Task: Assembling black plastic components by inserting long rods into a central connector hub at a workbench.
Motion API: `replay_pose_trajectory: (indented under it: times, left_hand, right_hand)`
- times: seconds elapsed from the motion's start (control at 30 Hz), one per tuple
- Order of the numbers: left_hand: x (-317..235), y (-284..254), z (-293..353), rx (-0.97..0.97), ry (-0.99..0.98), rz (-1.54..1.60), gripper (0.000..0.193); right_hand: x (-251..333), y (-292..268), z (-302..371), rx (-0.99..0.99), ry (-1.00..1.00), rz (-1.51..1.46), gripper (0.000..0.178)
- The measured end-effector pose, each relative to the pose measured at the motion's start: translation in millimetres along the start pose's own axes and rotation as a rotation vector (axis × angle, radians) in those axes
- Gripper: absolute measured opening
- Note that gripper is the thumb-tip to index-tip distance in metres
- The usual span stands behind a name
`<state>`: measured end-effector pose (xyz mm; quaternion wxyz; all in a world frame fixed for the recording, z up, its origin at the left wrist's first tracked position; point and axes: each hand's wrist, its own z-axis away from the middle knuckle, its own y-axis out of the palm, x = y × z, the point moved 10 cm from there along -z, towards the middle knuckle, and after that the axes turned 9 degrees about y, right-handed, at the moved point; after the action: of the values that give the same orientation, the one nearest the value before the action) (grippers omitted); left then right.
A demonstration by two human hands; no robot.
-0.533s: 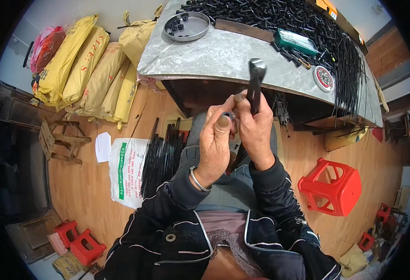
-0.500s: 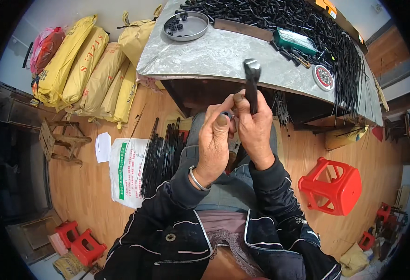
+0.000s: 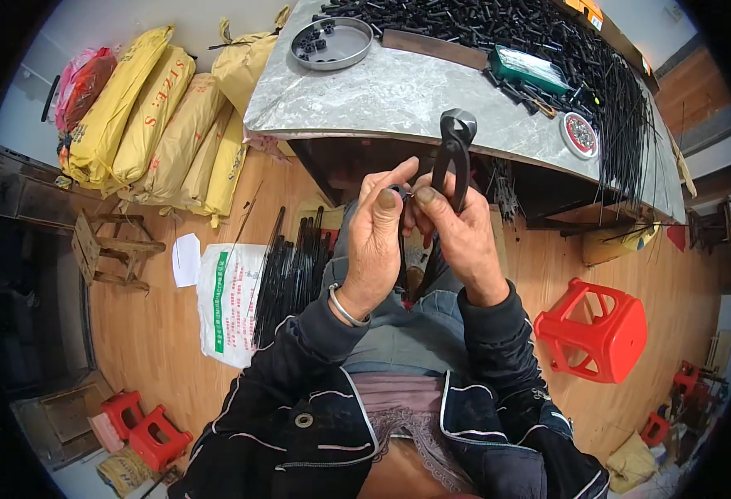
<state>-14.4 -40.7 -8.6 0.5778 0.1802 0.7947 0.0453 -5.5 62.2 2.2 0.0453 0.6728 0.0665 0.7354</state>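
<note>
Above my lap, my two hands are close together. My right hand (image 3: 469, 245) is wrapped round black-handled pincers (image 3: 458, 126), whose metal head points up and away from me, toward the table edge. Its thumb and fingers also meet my left hand's fingertips at a tiny shiny piece (image 3: 409, 195), too small to name. My left hand (image 3: 374, 249) is closed, thumb up, on a dark slim rod-like piece, largely hidden by the fingers. Below the hands, more black rods (image 3: 432, 270) lie between my knees, partly covered.
A grey marbled table (image 3: 365, 96) ahead bears a heap of black bolt-like parts (image 3: 457, 29), a round metal tray (image 3: 357, 51), a green box (image 3: 527, 71) and a small round dish (image 3: 580, 137). Yellow sacks (image 3: 145, 125) lean left; a red stool (image 3: 594, 333) stands right. Black rods (image 3: 286, 287) lie on the floor.
The pincers have turned in my right hand, so their jaws and both handles show more clearly. My right hand has shifted slightly right; my left thumb has moved a little up and left.
</note>
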Motion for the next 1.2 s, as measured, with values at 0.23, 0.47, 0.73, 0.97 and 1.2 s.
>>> replay_pose_trajectory:
  times: [0.23,0.47,0.73,0.97,1.2]
  left_hand:
    - [-5,2,-1,0.012,0.036,-0.051,0.05]
    - [-4,2,-1,0.017,0.025,-0.029,0.047]
    - [-6,6,-2,0.033,0.031,-0.042,0.046]
    - [-5,5,-2,0.025,0.033,-0.067,0.044]
    - [-5,6,0,0.048,-0.015,-0.083,0.058]
  right_hand:
    - [-2,-2,0,-0.031,0.025,-0.053,0.02]
    - [-2,-2,2,-0.05,0.036,-0.061,0.018]
    - [-2,-5,0,-0.063,0.029,-0.05,0.018]
    - [6,-4,3,-0.142,-0.054,0.078,0.018]
    - [8,-3,4,-0.16,-0.022,0.073,0.021]
